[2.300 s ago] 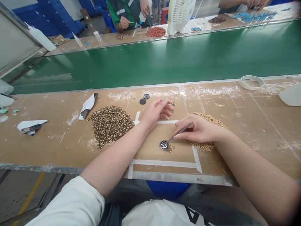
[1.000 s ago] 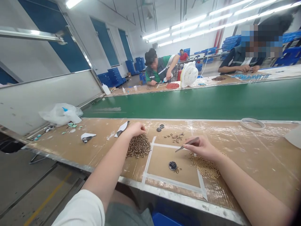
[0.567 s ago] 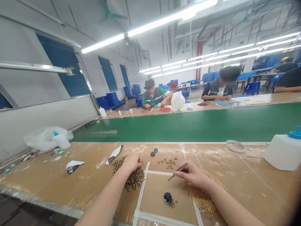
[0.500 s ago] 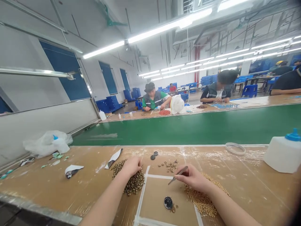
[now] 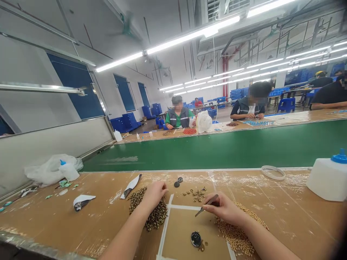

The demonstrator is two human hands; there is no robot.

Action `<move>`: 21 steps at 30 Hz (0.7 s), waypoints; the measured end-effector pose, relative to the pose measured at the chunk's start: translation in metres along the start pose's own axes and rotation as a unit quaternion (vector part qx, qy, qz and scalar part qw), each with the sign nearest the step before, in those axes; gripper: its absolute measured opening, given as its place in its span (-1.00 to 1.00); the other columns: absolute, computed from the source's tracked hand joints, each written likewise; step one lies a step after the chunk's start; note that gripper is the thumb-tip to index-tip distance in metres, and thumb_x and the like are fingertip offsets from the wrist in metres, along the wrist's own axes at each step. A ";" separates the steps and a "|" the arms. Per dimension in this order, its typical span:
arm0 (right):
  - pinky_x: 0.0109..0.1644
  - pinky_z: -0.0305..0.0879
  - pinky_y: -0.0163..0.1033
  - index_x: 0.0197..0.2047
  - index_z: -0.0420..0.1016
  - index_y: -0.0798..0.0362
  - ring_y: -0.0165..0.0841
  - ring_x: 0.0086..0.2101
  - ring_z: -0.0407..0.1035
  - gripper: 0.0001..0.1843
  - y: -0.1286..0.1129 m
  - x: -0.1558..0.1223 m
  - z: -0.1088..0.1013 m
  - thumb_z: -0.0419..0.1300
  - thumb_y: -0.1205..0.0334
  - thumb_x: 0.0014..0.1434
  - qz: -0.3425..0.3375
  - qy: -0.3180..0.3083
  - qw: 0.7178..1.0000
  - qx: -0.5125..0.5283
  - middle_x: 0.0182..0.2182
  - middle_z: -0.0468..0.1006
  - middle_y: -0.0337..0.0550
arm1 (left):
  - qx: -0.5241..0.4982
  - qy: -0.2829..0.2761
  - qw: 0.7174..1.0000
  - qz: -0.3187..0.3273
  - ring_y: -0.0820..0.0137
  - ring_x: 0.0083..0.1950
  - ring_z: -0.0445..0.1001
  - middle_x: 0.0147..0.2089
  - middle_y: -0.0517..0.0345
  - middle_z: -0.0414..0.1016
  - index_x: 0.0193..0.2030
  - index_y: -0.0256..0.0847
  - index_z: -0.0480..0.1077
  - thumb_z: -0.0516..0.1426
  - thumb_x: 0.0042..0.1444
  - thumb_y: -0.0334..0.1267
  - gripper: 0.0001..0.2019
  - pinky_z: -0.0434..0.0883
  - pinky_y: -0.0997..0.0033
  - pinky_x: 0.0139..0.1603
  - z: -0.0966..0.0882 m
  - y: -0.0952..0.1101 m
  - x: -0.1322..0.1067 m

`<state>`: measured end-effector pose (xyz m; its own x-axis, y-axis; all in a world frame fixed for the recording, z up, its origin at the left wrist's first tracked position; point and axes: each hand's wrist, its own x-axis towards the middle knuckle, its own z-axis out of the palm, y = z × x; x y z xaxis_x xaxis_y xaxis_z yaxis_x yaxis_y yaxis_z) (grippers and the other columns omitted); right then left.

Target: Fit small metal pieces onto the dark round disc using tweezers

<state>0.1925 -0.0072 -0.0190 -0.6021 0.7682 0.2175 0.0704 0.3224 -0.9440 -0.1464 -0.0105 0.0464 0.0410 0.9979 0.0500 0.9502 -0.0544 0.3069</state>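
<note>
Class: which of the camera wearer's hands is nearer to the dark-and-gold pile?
Left. The left hand is over the dark-and-gold pile; the right hand is away to its right, holding tweezers.

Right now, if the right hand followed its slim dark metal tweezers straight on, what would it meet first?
Probably the flat brown work surface inside the white tape outline, since the tweezers in the right hand slant down toward it; the remaining gap is unclear.
</note>
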 end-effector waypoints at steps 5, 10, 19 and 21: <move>-0.38 -0.02 -0.24 -0.33 0.62 0.12 -0.41 -0.46 0.12 -0.53 0.000 0.001 -0.007 0.34 -0.18 0.21 0.002 0.037 0.999 0.025 -0.50 0.36 -0.21 | -0.295 0.034 0.955 0.018 0.30 -0.23 0.55 -0.27 0.12 0.59 -0.22 -0.17 0.44 0.16 0.26 -0.06 -0.78 0.38 0.38 -0.28 0.022 0.026 0.008; -0.48 -0.18 -0.27 -0.33 0.58 0.11 -0.48 -0.57 -0.05 -0.50 0.004 0.003 -0.019 0.38 -0.23 0.14 0.036 0.115 0.990 0.073 -0.64 0.14 -0.35 | -0.604 0.001 0.796 -0.026 0.40 -0.29 0.58 -0.29 0.13 0.53 -0.16 -0.24 0.49 0.40 0.04 0.03 -0.59 0.43 0.52 -0.43 0.055 0.073 0.028; -0.47 -0.19 -0.28 -0.32 0.53 0.12 -0.51 -0.58 -0.06 -0.47 0.008 0.003 -0.028 0.43 -0.23 0.08 0.044 0.234 0.966 0.102 -0.65 0.14 -0.37 | -0.793 -0.052 0.606 -0.041 0.44 -0.18 0.66 -0.26 0.18 0.59 -0.08 -0.20 0.47 0.51 -0.07 -0.12 -0.52 0.55 0.57 -0.24 0.094 0.100 0.035; -0.47 -0.20 -0.27 -0.33 0.53 0.12 -0.51 -0.58 -0.06 -0.52 0.006 0.003 -0.029 0.45 -0.17 0.09 0.039 0.257 0.958 0.122 -0.64 0.14 -0.37 | -0.831 -0.073 0.551 -0.036 0.44 -0.18 0.67 -0.29 0.24 0.59 -0.11 -0.18 0.43 0.52 -0.09 -0.21 -0.52 0.57 0.58 -0.24 0.097 0.099 0.035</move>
<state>0.2146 0.0130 -0.0172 -0.1273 0.9756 0.1786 -0.1257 0.1628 -0.9786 -0.0213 0.0221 -0.0136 0.1619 0.9851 -0.0582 -0.6383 0.1495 0.7552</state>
